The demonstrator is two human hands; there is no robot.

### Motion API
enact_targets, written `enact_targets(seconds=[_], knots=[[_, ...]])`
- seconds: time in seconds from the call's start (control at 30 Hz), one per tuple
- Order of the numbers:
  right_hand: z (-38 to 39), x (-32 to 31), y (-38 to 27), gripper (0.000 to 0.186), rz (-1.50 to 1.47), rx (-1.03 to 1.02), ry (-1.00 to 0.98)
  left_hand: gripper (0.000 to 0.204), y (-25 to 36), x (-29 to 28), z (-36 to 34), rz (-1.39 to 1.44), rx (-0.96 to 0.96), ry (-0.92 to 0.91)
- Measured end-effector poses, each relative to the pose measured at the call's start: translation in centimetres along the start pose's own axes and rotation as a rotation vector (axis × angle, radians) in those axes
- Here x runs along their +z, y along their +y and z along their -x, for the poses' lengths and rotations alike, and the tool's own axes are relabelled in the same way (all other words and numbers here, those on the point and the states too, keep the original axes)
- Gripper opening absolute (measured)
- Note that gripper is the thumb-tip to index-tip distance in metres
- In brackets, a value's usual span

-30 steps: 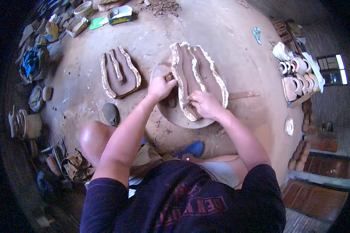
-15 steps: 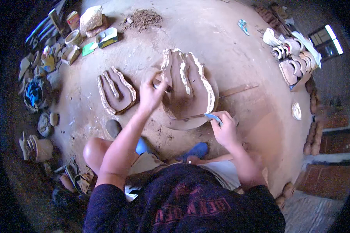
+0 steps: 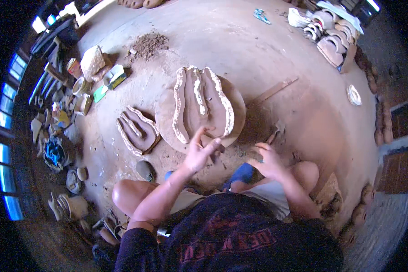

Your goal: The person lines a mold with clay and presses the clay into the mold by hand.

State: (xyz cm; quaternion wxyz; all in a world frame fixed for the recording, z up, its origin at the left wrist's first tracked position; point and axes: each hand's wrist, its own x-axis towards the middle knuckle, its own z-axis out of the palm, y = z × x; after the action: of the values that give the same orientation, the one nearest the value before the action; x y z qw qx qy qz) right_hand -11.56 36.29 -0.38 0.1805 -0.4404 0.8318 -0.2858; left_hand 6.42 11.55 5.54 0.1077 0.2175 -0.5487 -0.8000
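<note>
A large wavy clay form [image 3: 215,122] with pale, ragged raised walls rests on a round board [image 3: 165,115] on the floor in front of me. My left hand [image 3: 198,152] is at its near edge, thumb and fingers closed on a small brown piece of clay [image 3: 215,157]. Off the board to the right, my right hand [image 3: 268,164] is bent, with a bluish sliver between thumb and fingers that looks like the knife handle; the blade cannot be made out. A smaller clay form [image 3: 138,131] of the same shape lies to the left.
Beyond my right hand lies a brown-handled tool [image 3: 273,136], and farther off a flat wooden strip [image 3: 274,90]. A dark rounded stone [image 3: 145,170] sits near my left knee. Crumbled clay [image 3: 149,45] is heaped at the back. Tubs and a pale rock [image 3: 92,63] crowd the left; curved pieces [image 3: 337,38] are stacked far right.
The knife has come away from the large form's near edge as my right hand drew back. My left hand has moved from the form's left side to its near edge. The view has shifted.
</note>
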Motion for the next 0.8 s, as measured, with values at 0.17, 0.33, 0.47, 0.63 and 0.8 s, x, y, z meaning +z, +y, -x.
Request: enact_targets(seconds=[0.17, 0.33, 0.47, 0.63, 0.8], knots=[[1.4, 2.3, -7.0, 0.042, -1.757, 0.609, -0.307, 0.08, -2.9, 3.0, -0.7, -0.964, 0.55, -0.287], [2.9, -0.6, -5.9, 0.015, -1.417, 0.521, -0.116, 0.068, -4.9, -8.8, -8.0, -1.309, 0.57, 0.514], [2.9, -12.6, -3.1, 0.029, -1.112, 0.482, 0.567, 0.077, -6.6, -14.9, -9.9, -0.949, 0.243, 0.53], [8.1, -22.6, 6.4, 0.048, -0.848, 0.113, 1.278, 0.077, -10.1, -16.3, -11.6, -0.86, 0.302, 0.624], [11.9, -19.0, 19.1, 0.048, 0.37, 0.738, 0.946, 0.083, -14.2, -11.0, -12.1, -0.585, 0.467, 0.581]])
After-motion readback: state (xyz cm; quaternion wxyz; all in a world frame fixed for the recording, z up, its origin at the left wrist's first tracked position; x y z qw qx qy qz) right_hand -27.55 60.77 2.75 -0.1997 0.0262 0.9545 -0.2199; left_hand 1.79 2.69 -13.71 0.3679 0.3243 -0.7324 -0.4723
